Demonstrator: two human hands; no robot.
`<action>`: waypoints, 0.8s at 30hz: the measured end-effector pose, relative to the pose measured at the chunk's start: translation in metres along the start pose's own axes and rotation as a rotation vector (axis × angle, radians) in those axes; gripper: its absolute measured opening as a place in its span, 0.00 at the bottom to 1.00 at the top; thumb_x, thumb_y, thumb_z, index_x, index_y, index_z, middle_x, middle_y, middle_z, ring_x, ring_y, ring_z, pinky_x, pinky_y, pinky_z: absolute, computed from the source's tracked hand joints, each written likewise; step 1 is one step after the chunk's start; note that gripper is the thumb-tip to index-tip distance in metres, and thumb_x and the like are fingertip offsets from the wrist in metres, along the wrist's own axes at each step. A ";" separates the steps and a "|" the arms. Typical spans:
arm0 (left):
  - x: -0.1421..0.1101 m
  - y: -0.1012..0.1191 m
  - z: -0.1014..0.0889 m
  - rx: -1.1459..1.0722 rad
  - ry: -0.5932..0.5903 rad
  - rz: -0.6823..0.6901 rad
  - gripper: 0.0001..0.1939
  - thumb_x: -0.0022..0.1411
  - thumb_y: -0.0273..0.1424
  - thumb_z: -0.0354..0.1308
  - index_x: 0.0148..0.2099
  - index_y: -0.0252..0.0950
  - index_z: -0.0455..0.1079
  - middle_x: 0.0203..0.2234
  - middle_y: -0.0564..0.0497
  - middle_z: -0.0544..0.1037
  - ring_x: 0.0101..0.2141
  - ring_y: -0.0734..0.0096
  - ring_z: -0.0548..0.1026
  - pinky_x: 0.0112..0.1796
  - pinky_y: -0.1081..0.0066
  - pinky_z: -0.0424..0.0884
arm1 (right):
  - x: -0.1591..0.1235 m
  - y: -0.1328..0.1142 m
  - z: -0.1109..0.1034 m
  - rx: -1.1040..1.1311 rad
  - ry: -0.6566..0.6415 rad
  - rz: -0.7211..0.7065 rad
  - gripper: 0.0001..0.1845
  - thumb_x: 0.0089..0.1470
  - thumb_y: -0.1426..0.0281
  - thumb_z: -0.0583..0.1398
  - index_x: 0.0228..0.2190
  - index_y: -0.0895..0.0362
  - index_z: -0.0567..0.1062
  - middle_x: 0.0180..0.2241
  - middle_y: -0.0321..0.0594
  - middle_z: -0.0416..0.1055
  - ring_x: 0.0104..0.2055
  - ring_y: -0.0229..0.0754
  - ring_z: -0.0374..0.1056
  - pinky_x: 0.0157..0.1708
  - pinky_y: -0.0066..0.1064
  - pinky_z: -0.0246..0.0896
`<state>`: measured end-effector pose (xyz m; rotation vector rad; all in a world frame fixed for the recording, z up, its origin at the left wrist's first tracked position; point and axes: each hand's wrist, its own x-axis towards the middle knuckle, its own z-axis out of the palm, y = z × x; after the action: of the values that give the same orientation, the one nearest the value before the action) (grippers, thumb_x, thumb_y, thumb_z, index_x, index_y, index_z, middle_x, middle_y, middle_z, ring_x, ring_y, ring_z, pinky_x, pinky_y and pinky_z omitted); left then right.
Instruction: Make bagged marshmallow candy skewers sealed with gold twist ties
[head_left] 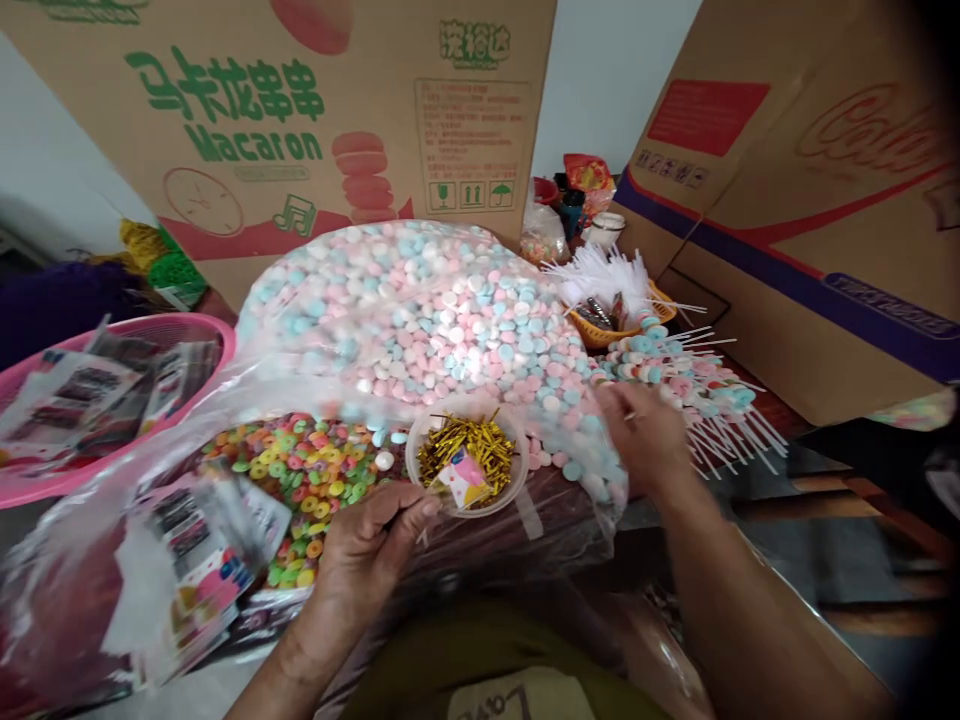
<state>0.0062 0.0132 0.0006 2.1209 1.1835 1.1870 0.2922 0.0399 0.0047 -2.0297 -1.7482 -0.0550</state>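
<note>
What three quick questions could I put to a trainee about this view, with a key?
1. What colour are the ties in the round tub?
2. True or false: in the picture, the pink basket lies to the left of the coloured rings.
3. Which hand is nearer the candy skewers, left or right?

Key: 1. gold; 2. true; 3. the right hand.
</note>
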 end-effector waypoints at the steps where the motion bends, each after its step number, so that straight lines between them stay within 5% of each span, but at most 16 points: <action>1: -0.002 -0.004 -0.001 -0.013 0.039 0.037 0.07 0.62 0.31 0.56 0.33 0.37 0.74 0.25 0.53 0.79 0.25 0.74 0.77 0.28 0.77 0.73 | 0.010 0.017 0.000 -0.037 0.008 0.050 0.16 0.58 0.65 0.50 0.28 0.61 0.72 0.32 0.53 0.71 0.36 0.48 0.66 0.35 0.37 0.57; 6: -0.007 -0.012 -0.012 0.104 0.101 0.168 0.07 0.63 0.29 0.56 0.41 0.39 0.74 0.33 0.49 0.81 0.34 0.69 0.78 0.37 0.68 0.73 | 0.032 0.069 0.011 -0.097 -0.127 0.205 0.13 0.50 0.72 0.55 0.17 0.59 0.68 0.20 0.51 0.67 0.29 0.51 0.67 0.31 0.40 0.57; 10: -0.005 -0.012 -0.024 0.263 0.090 0.239 0.09 0.65 0.30 0.52 0.43 0.39 0.73 0.33 0.49 0.81 0.34 0.69 0.77 0.37 0.66 0.70 | 0.017 0.071 -0.009 0.011 -0.041 0.196 0.11 0.55 0.68 0.52 0.25 0.55 0.70 0.21 0.45 0.67 0.25 0.46 0.64 0.29 0.39 0.56; 14: 0.001 -0.014 -0.026 0.407 0.056 0.311 0.08 0.66 0.29 0.51 0.41 0.37 0.72 0.32 0.49 0.81 0.33 0.68 0.77 0.37 0.67 0.71 | -0.016 0.028 -0.038 0.518 0.035 0.040 0.11 0.58 0.59 0.52 0.31 0.51 0.69 0.25 0.39 0.68 0.25 0.40 0.63 0.24 0.32 0.56; 17: 0.004 -0.013 -0.019 0.464 0.041 0.381 0.08 0.66 0.28 0.50 0.41 0.34 0.70 0.31 0.48 0.80 0.33 0.69 0.77 0.36 0.69 0.73 | -0.033 -0.029 -0.034 0.969 -0.163 -0.030 0.15 0.57 0.59 0.56 0.24 0.54 0.67 0.22 0.34 0.63 0.22 0.35 0.57 0.22 0.28 0.53; 21: 0.001 -0.006 -0.017 0.525 0.050 0.397 0.08 0.66 0.29 0.50 0.40 0.34 0.70 0.30 0.47 0.80 0.32 0.68 0.77 0.33 0.70 0.74 | -0.035 -0.091 -0.002 1.530 -0.242 0.254 0.20 0.49 0.56 0.62 0.21 0.54 0.60 0.12 0.23 0.45 0.14 0.29 0.40 0.15 0.24 0.39; 24: -0.003 -0.003 -0.024 0.546 0.013 0.369 0.08 0.66 0.29 0.50 0.39 0.35 0.70 0.30 0.48 0.80 0.31 0.68 0.77 0.33 0.69 0.73 | -0.038 -0.113 0.017 1.607 -0.523 0.311 0.21 0.41 0.52 0.66 0.26 0.55 0.67 0.12 0.21 0.45 0.13 0.27 0.37 0.14 0.24 0.35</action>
<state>-0.0163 0.0110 0.0103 2.8407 1.2653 1.1097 0.1733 0.0212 0.0128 -0.9818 -0.9097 1.5244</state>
